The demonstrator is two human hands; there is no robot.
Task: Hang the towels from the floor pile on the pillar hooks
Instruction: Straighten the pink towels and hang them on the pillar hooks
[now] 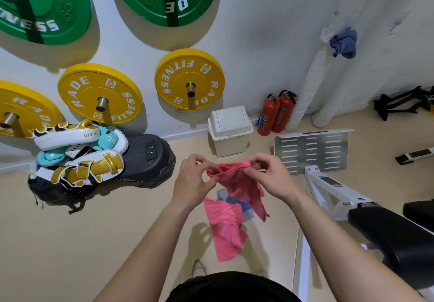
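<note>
Hands [234, 179] on pink towel [237, 184], pile [225, 226] half-hidden.

Beige floor [94, 243]: towel pile [225, 229], bin [231, 132], extinguishers [276, 113]

Your left hand [191, 179] and right hand [270, 176] hold a towel [237, 181] by its top edge, above the floor pile [226, 226] just ahead of your foot. Beyond stands a bin [230, 130] against the wall, extinguishers [277, 113] to its right. Another towel [344, 43] hangs on the pillar [307, 90] farther right.

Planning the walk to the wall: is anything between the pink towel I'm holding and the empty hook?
Nothing visible blocks it. The pink towel is in both hands; the empty hook is up right, beyond the blue towel.
</note>
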